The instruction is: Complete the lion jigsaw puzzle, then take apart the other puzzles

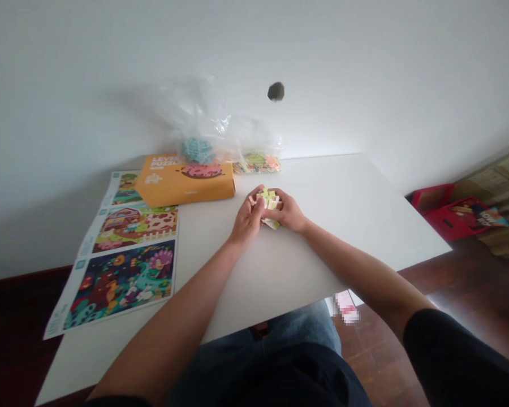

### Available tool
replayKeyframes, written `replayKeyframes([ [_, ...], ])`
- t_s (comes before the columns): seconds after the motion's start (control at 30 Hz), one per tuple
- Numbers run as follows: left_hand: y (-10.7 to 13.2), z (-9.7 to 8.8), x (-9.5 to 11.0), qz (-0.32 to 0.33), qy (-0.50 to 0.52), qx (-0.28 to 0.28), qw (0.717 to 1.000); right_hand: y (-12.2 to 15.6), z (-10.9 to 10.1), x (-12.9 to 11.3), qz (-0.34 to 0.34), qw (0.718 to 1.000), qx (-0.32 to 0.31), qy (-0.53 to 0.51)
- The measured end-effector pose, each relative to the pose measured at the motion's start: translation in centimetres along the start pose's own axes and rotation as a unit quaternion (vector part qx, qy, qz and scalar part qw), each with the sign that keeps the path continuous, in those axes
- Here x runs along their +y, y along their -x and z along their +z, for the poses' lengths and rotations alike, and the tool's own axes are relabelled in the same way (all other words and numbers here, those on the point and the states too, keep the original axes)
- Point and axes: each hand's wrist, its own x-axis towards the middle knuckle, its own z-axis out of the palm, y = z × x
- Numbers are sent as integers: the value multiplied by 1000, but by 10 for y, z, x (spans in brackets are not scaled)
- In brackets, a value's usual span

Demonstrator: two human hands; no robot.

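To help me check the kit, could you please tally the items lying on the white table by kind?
Illustrated picture panels: 3
Orange box: 1
Clusters of pieces in clear plastic: 2
Total: 6

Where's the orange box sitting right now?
In the head view, the orange box sits at the white table's far left, beside the picture sheets, near the left hand.

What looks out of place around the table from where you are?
Two things. The printed picture sheet nearest the person overhangs the white table's left edge, its corner jutting past it. A dark round mark on the white wall above looks odd too; it may be a hole, but I cannot tell.
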Motion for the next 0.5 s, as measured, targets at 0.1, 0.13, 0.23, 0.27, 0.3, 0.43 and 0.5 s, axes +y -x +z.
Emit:
replayKeyframes([
  [0.1, -1, -4, -1, 6, -58, -10, 998, -8, -5, -29, -38, 997, 61, 30],
  [0.13, -2, -5, -2, 3, -69, 0, 998, -14, -5, -45, -70, 993, 81, 41],
  [0.23, -4, -7, -5, -1, -90, 11, 996, -43, 6, -110, -215, 968, 96, 84],
  [0.27, -4, -7, -6, 0, -101, 5, 995, -56, 15, -132, -259, 955, 95, 114],
  [0.3, -4, -7, -6, 1, -111, -1, 994, -70, 25, -153, -298, 936, 99, 157],
  [0.43, 0, -9, -6, -2, -134, -33, 990, -134, 70, -204, -368, 821, 141, 414],
  [0.5, 1, -10, -5, 1, -132, -34, 991, -164, 86, -212, -367, 739, 148, 545],
])
